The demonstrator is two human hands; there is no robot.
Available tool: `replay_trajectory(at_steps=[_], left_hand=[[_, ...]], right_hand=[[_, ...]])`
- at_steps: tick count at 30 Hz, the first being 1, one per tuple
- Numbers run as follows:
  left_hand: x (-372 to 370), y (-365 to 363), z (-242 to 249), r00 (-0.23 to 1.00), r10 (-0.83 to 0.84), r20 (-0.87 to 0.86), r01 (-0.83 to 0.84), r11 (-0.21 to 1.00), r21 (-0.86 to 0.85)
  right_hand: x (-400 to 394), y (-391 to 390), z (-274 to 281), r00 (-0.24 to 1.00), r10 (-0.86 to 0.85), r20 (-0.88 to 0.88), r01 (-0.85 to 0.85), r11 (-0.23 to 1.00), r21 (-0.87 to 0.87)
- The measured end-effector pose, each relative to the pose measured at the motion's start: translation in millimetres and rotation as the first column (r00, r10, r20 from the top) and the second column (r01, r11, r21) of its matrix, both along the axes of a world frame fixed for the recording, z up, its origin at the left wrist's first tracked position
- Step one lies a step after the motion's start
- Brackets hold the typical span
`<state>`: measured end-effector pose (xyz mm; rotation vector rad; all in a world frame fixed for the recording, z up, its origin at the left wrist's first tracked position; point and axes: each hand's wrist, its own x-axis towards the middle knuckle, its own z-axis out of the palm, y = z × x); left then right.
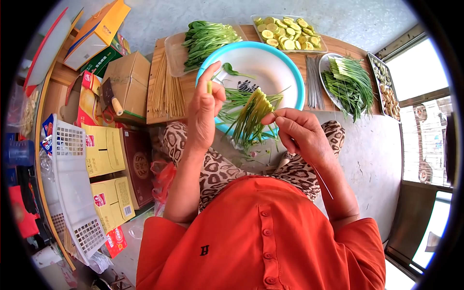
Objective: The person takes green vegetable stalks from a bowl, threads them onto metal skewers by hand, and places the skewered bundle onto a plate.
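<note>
From where I stand, the bundle of green stems [253,118] hangs over the near side of the blue-rimmed basin [300,79], which juts past the near edge of the wooden table [191,86]. The right hand [299,131] has its thumb and forefinger closed in a pinch at the side of that bundle, and a thin skewer [324,182] runs back beneath the wrist. The left hand [203,108] is nipping a short pale-green stem [209,87] by the thumb, its forefinger raised and free.

Done well, I'd say, the right hand holds the skewer steady, pinched just behind the stems, while the left brings the new piece square to the tip. Pierce the firm pale end through its middle; too close to the side and it may split. The left fingertips want to sit beside the point's path, never behind it. Gentle pressure should seat each stem against its neighbour without bruising, pale ends level. Working above the basin lets dropped bits land inside. The tip seems lost among the greens from here, so I can't say exactly where it comes out. Spare metal skewers [314,82] lie by the near edge, right of the basin.
</note>
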<state>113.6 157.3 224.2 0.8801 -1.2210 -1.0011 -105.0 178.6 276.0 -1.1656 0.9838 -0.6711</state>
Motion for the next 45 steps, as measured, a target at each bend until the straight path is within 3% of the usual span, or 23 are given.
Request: replay_trajectory(at_steps=[9, 11, 21, 45], left_hand=[[-17.6, 0.7, 1.2, 1.000, 0.004, 0.025, -0.006, 0.998, 0.057], [-18.2, 3.7, 4.7, 0.999, -0.007, 0.052, -0.001, 0.989, 0.149], [-18.8, -0.5, -7.2, 0.973, -0.066, -0.220, 0.103, 0.982, 0.160], [-18.1, 2.7, -2.7, 0.985, -0.043, -0.169, 0.075, 0.979, 0.191]], right_hand=[[-0.4, 3.4, 3.1, 1.000, 0.016, 0.009, -0.016, 1.000, -0.002], [0.0, 3.4, 5.2, 1.000, 0.019, 0.013, -0.019, 1.000, -0.002], [5.9, 3.3, 11.4, 0.999, 0.053, 0.010, -0.053, 0.999, 0.014], [7.6, 0.4, 11.0, 0.997, 0.071, -0.025, -0.070, 0.997, 0.011]])
